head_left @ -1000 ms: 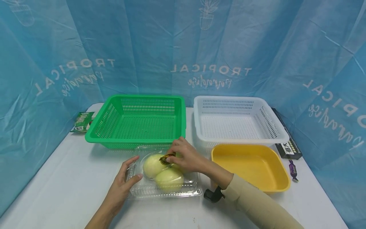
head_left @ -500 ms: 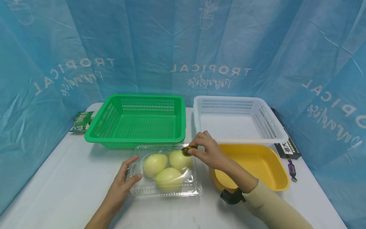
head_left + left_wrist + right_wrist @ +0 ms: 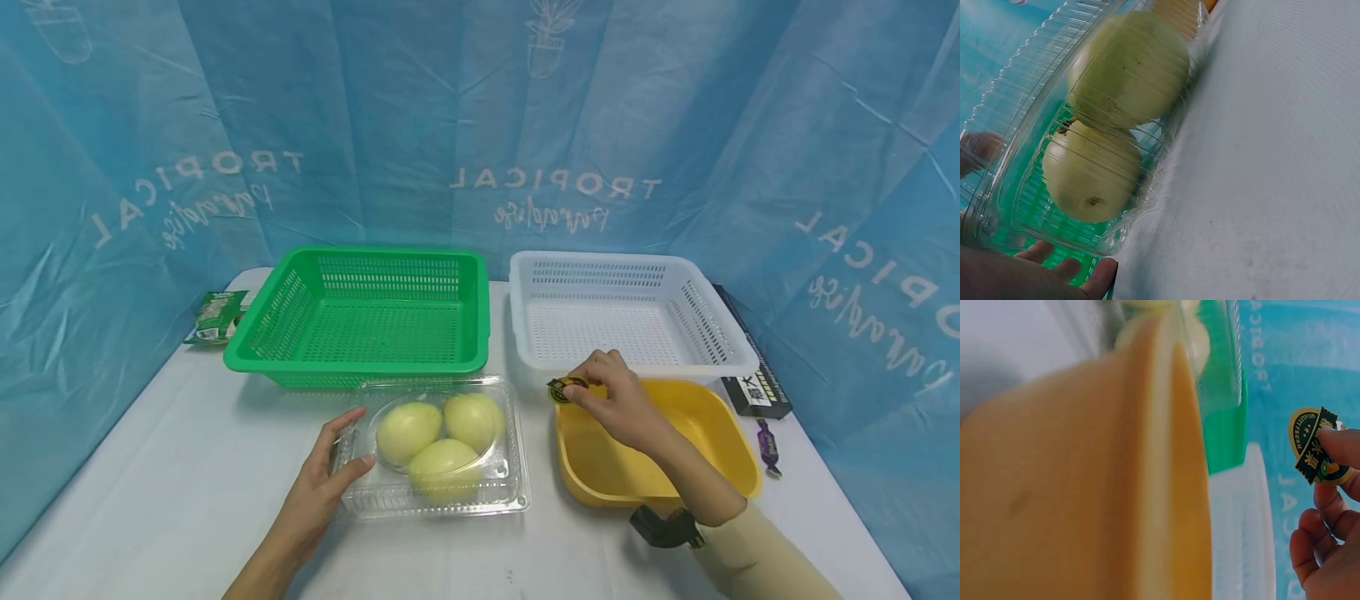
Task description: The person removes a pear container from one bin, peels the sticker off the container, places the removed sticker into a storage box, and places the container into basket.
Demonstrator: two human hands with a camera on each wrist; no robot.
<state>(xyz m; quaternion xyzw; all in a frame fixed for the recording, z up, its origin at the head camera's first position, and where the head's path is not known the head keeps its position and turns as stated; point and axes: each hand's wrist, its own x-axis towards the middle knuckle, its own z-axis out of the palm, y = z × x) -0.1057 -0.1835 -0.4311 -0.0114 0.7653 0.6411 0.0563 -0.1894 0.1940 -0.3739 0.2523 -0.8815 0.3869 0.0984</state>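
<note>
My right hand (image 3: 626, 412) pinches an oval black-and-gold fruit label sticker (image 3: 1311, 447) between thumb and fingers. In the head view the sticker is held over the left rim of the yellow basin (image 3: 592, 493). A clear plastic clamshell box (image 3: 517, 487) stands on the table with its lid down. Inside lie three pale yellow-green fruits (image 3: 408, 433), one showing a short stem in the left wrist view. At the box's left end, my left hand (image 3: 322, 479) holds the edge, thumb on the near side and fingers farther back.
Behind the box stands a green basket (image 3: 375, 367); a white basket (image 3: 637, 368) is to its right. A green packet (image 3: 217, 317) lies at far left. On the right are a black box (image 3: 757, 392) and a purple-wrapped candy (image 3: 767, 446). A blue curtain (image 3: 480, 125) hangs behind.
The right hand has moved right with the sticker, from above the fruit box to the yellow basin's rim. The left hand and the box stay in place.
</note>
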